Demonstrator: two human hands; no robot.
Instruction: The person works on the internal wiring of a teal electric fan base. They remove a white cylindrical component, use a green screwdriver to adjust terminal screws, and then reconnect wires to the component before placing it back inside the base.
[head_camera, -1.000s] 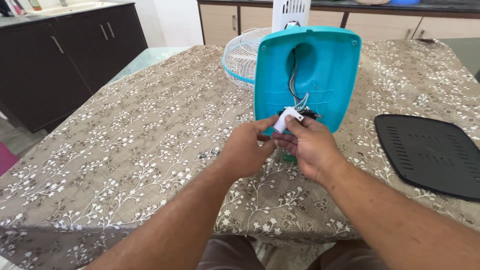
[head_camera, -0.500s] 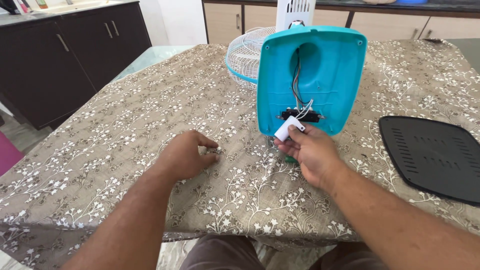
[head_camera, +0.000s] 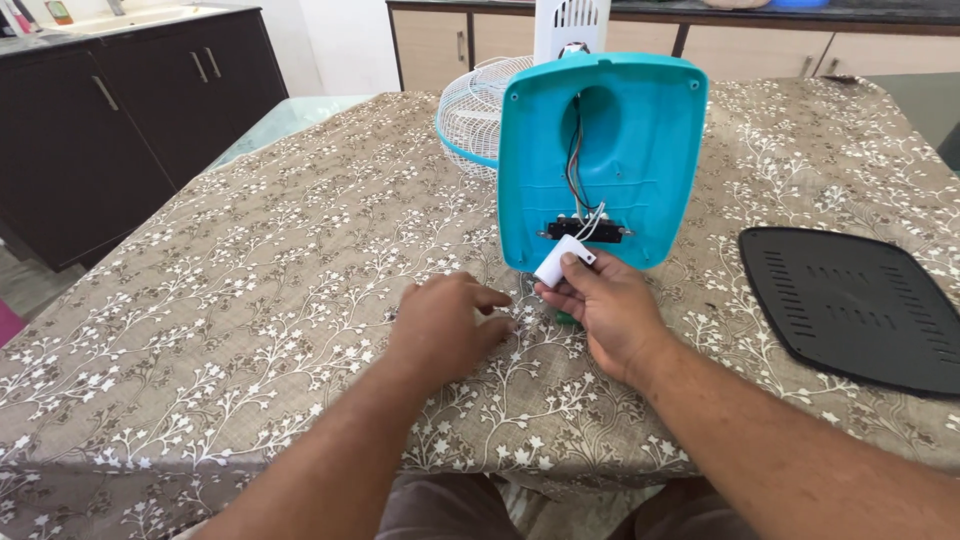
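A turquoise fan base (head_camera: 640, 130) stands on edge on the table, its hollow underside facing me with wires and a black switch strip inside. My right hand (head_camera: 600, 305) pinches a small white box-shaped part (head_camera: 562, 262) tied to those wires, just below the base. My left hand (head_camera: 445, 325) rests palm down on the floral tablecloth (head_camera: 250, 290) left of the base, fingers loosely spread toward the right hand, holding nothing visible.
A black vented base cover (head_camera: 860, 305) lies flat at the right. A white and turquoise fan grille (head_camera: 470, 110) sits behind the base, with a white fan column above it. Dark cabinets stand at the left, wooden cabinets at the back.
My left hand left the white part, moved out left onto the cloth, and has now come back toward the right hand. The right hand kept its hold on the part.
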